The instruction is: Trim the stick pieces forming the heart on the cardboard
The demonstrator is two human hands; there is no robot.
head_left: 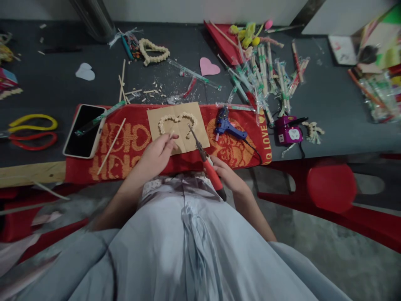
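My right hand (226,172) is wrapped round a pair of long-nose pliers (213,174) with red and black handles. Their narrow tips reach over a brown paper sheet (196,115). On this creased sheet lies a heart outline (169,118) made of small pale pieces, its lower part hidden by my left hand. With fingers pinched, my left hand (159,154) rests at the sheet's lower left edge. A small pale stick piece (171,134) shows at its fingertips. To the right of the sheet, a blue glue gun (230,127) lies on the red towel (140,121).
A phone (84,131) and a thin stick (111,146) lie on the left, beside scissors (33,131). Behind are a finished-looking pale heart frame (153,53), a pink paper heart (209,67) and wrapped sticks (261,71). A purple box (288,130) stands right, above a red stool (331,186).
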